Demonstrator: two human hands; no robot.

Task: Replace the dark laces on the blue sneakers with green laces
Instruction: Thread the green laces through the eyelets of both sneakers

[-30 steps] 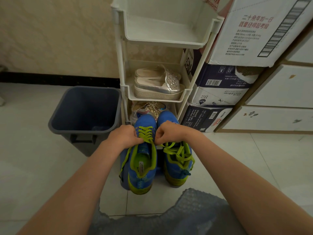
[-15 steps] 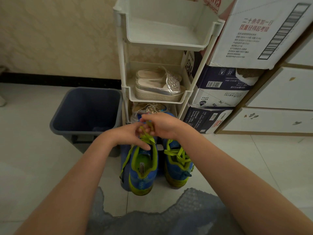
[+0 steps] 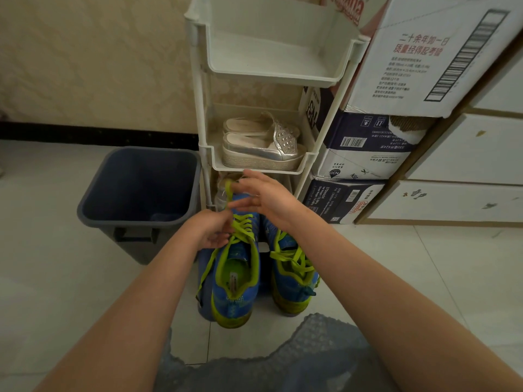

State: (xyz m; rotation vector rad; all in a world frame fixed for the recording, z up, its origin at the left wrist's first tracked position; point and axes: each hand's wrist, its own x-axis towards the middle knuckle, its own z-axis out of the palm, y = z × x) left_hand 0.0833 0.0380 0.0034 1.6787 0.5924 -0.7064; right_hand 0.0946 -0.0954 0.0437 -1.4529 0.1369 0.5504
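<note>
Two blue sneakers stand side by side on the tiled floor, heels toward me. The left sneaker [image 3: 235,281] carries a green lace [image 3: 243,230] crossed through its eyelets, with one loose end trailing down its left side. My left hand [image 3: 209,230] holds the lace at the top of the tongue, fingers curled. My right hand [image 3: 266,196] is raised above the toe and pinches the other lace end [image 3: 228,190], drawn upward. The right sneaker [image 3: 294,281] has its green lace lying loosely tangled on top. No dark lace shows.
A grey bin [image 3: 93,199] stands left of the shoes. Behind them is a white plastic rack [image 3: 307,162] holding silver platform shoes [image 3: 263,148]. Stacked cardboard boxes [image 3: 365,154] and white drawers [image 3: 464,199] fill the right. Bubble wrap [image 3: 283,369] lies near me.
Both fists gripped the lace ends level at the tongue. My right hand has since risen forward, drawing one end upward, while my left hand stayed low at the eyelets.
</note>
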